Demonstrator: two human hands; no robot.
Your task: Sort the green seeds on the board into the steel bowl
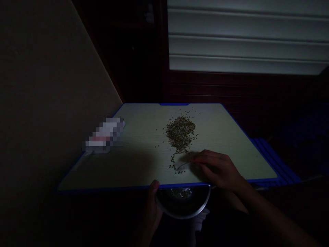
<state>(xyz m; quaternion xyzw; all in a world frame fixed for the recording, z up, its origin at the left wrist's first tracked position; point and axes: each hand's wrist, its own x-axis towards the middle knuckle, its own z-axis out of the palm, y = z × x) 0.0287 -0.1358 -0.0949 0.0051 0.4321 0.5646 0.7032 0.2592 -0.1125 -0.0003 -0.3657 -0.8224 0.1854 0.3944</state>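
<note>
A loose pile of small greenish-brown beans or seeds lies on the pale tabletop, with a thin trail running toward the near edge. My right hand pinches a thin, pale, card-like piece, which rests on the tabletop among the nearest grains. Below the near edge, my left hand grips a metal bowl by its left side, thumb up at the table's rim. Some grains lie in the bottom of the bowl, and the tabletop partly hides its far side.
A blurred-out white and pink object sits at the table's left edge, against a wall. Blue trim borders the tabletop. Behind stands dark wood furniture, with a pale slatted panel. Dark blue striped material is at the right. The room is dim.
</note>
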